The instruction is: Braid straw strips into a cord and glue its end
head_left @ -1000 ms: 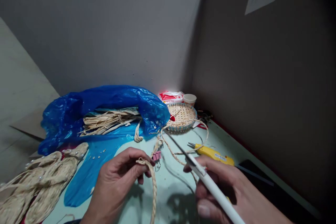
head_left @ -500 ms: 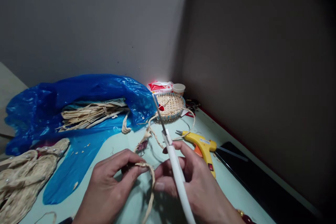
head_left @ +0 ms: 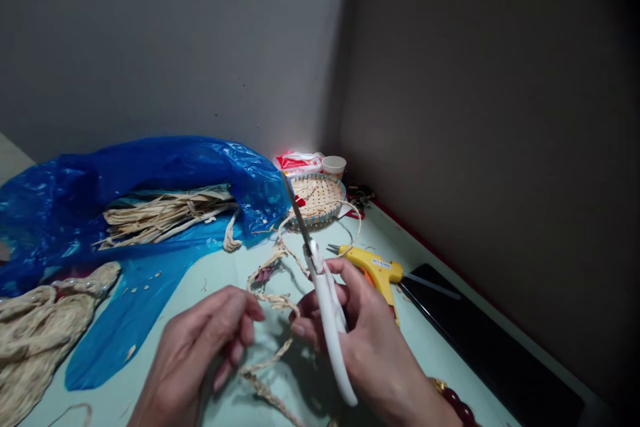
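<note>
My right hand (head_left: 373,330) grips a pair of white-handled scissors (head_left: 329,327), blades pointing up and away from me. Close to its thumb and fingertips runs a thin braided straw cord (head_left: 274,300); whether they also pinch it cannot be seen. That cord loops from the far side of the table, between my hands, down to the lower edge of the view. Just left of the cord is my left hand (head_left: 203,340), loosely curled with its fingers apart and nothing visible in them.
A yellow glue gun (head_left: 375,267) lies to the right, beside a black flat object (head_left: 490,347). Farther back stand a woven basket (head_left: 320,197) and a paper cup (head_left: 334,165). Leftward are a blue plastic bag (head_left: 150,153), straw bundle (head_left: 165,213) and woven straw piece (head_left: 50,347).
My left hand has let go of the cord and moved slightly left and down. The cord now hangs looser between my hands. The scissors remain in my right hand.
</note>
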Motion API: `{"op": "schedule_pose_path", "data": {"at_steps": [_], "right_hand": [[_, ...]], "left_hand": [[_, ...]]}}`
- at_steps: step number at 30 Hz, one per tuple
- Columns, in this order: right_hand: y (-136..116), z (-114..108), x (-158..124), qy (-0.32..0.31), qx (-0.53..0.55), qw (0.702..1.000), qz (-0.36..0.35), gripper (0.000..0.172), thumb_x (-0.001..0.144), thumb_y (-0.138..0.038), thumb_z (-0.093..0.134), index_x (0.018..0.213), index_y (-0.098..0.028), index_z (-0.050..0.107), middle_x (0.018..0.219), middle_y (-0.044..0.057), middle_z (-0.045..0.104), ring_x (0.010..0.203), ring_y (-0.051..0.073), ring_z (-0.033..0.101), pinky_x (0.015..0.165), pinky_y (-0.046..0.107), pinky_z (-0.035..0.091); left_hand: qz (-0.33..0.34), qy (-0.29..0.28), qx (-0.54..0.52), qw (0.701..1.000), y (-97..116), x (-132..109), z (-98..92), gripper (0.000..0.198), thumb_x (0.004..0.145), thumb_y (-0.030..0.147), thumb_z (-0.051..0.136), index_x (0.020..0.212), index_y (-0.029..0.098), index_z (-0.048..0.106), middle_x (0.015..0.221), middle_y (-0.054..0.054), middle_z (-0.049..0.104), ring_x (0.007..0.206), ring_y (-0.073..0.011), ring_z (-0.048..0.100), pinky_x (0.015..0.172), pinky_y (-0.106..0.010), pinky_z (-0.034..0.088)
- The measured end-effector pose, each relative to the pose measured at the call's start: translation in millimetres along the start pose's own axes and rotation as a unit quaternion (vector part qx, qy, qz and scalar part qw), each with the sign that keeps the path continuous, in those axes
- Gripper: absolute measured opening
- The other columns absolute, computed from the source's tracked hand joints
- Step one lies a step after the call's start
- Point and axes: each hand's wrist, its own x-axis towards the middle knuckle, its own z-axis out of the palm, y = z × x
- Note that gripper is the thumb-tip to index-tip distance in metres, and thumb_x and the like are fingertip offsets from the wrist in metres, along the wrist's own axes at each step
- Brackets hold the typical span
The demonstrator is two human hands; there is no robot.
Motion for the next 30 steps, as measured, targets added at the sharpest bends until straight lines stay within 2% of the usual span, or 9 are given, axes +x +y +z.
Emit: {"op": "schedule_pose_path", "data": {"at_steps": [2,5,8,11,15,19,25,28,30], "right_hand": [[0,0,-3,-0.002,-0.068,0.997,-0.023,0.038,0.066,-0.015,0.075,0.094,-0.024,0.051,0.068,-0.006,0.064,0.06,0.011,0.056,0.055,0.02,0.043],[-3,0,-9,-0.034,-0.147,0.987,-0.058,0.041,0.067,-0.007,0.068,0.099,-0.025,0.051,0.067,-0.007,0.062,0.057,0.011,0.053,0.054,0.02,0.041],[-4,1,-13,-0.058,-0.183,0.977,-0.095,0.044,0.064,-0.001,0.063,0.098,-0.026,0.05,0.062,-0.01,0.055,0.052,0.009,0.047,0.051,0.018,0.037],[-2,2,-15,-0.073,-0.192,0.973,-0.106,0.045,0.062,0.001,0.06,0.096,-0.026,0.049,0.062,-0.01,0.054,0.052,0.008,0.047,0.051,0.017,0.036],[4,3,-14,-0.09,-0.171,0.978,-0.077,0.044,0.066,-0.001,0.061,0.101,-0.025,0.05,0.067,-0.007,0.06,0.054,0.009,0.05,0.049,0.017,0.037],[8,4,-13,-0.128,-0.131,0.983,-0.005,0.042,0.069,-0.015,0.072,0.104,-0.023,0.051,0.072,-0.004,0.063,0.061,0.011,0.052,0.057,0.021,0.042],[-4,-2,-14,-0.216,-0.144,0.963,0.072,0.032,0.074,-0.03,0.072,0.101,-0.024,0.056,0.063,-0.006,0.052,0.055,0.009,0.041,0.052,0.019,0.035],[-13,-8,-19,-0.298,-0.11,0.938,0.138,0.042,0.077,-0.046,0.068,0.11,-0.024,0.054,0.07,-0.002,0.062,0.054,0.01,0.046,0.05,0.02,0.036],[-14,-12,-22,-0.319,-0.089,0.928,0.168,0.052,0.076,-0.055,0.067,0.116,-0.025,0.053,0.077,0.001,0.067,0.058,0.012,0.053,0.053,0.02,0.04]], "left_hand": [[-0.096,-0.06,-0.087,0.99,5,-4,5.6,0.041,0.064,0.062,0.072,0.064,0.022,0.067,0.056,0.002,0.059,0.05,-0.0109,0.042,0.039,-0.017,0.029],[-0.139,-0.089,-0.129,0.978,5,-8,10.9,0.039,0.063,0.057,0.076,0.06,0.019,0.066,0.053,0.004,0.053,0.047,-0.0074,0.032,0.04,-0.016,0.023],[-0.12,-0.114,-0.137,0.977,-2,-9,10.8,0.028,0.068,0.041,0.077,0.058,0.018,0.064,0.049,0.008,0.044,0.045,-0.0058,0.026,0.041,-0.016,0.022],[-0.096,-0.128,-0.133,0.978,-8,-12,7.0,0.02,0.068,0.033,0.077,0.059,0.017,0.067,0.054,0.004,0.054,0.048,-0.0066,0.034,0.044,-0.017,0.029],[-0.109,-0.126,-0.108,0.98,-8,-20,-1.1,0.014,0.072,0.029,0.074,0.078,0.016,0.072,0.065,0.001,0.062,0.054,-0.0079,0.043,0.053,-0.018,0.038],[-0.074,-0.14,-0.038,0.987,-12,-27,-11.3,0.018,0.076,0.032,0.071,0.08,0.015,0.07,0.068,-0.001,0.065,0.057,-0.0105,0.047,0.055,-0.021,0.04],[-0.043,-0.081,0.003,0.996,-29,-34,-32.1,0.021,0.075,0.036,0.07,0.082,0.016,0.07,0.061,0.003,0.061,0.051,-0.0101,0.048,0.052,-0.021,0.039],[-0.033,-0.034,0.015,0.999,-34,-34,-44.3,0.02,0.075,0.036,0.07,0.079,0.016,0.069,0.064,0.002,0.063,0.052,-0.0103,0.049,0.053,-0.022,0.04],[-0.023,-0.005,0.025,0.999,-36,-33,-50.9,0.019,0.076,0.036,0.07,0.079,0.017,0.069,0.063,0.003,0.062,0.052,-0.0105,0.049,0.052,-0.023,0.041]]}}
